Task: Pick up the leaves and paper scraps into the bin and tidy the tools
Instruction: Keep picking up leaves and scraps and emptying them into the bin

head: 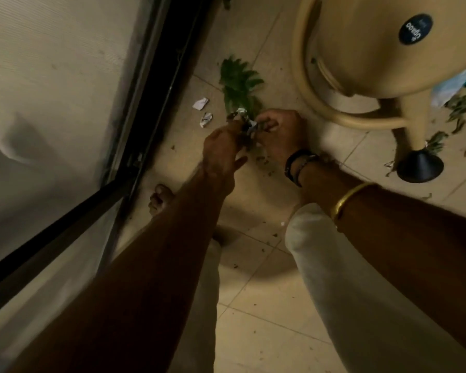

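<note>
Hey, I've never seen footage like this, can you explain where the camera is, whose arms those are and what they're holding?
There is no machine here: a person wears one camera on the head, looking down, so the two bare arms are their own. The left hand and right hand meet low over the tiled floor, both pinching a small bundle of leaves and paper. Beyond them lie a green leafy sprig and two crumpled paper scraps. At upper right is a beige watering can with more loose leaves beside its spout. A dark door frame runs along the left.
</note>
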